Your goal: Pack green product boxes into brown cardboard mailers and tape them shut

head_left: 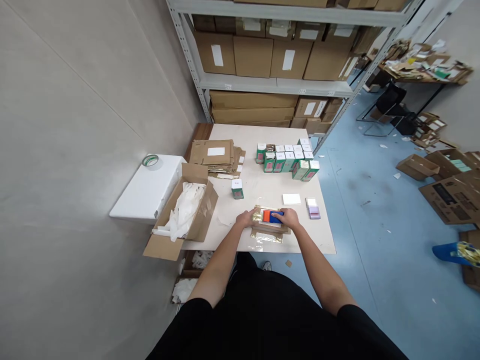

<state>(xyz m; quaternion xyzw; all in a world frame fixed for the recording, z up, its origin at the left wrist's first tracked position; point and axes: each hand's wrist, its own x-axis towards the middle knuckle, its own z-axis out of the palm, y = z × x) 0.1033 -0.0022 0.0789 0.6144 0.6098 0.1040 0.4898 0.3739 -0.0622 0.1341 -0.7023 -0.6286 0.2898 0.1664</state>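
My right hand point(290, 218) is closed around a blue-and-orange hand tool point(273, 216) whose exact kind I cannot make out. The tool lies over a small flattened cardboard box point(275, 230) with shiny tape along its edges, close to the table's front edge. At the left end of that cardboard, my left hand point(246, 218) grips its taped edge. Clear tape pieces stick out on the near side. Just beyond my right hand lies a white card or small box point(291, 199). A green-and-white box point(237, 189) stands beyond my left hand.
Several green-and-white boxes point(288, 161) stand at the back right of the table point(258, 187). Flattened cardboard point(212, 150) is stacked back left. An open carton point(202, 212) of white packing material sits left. A blurred purple-and-white stack point(313, 210) lies right. Shelving point(277, 85) rises behind.
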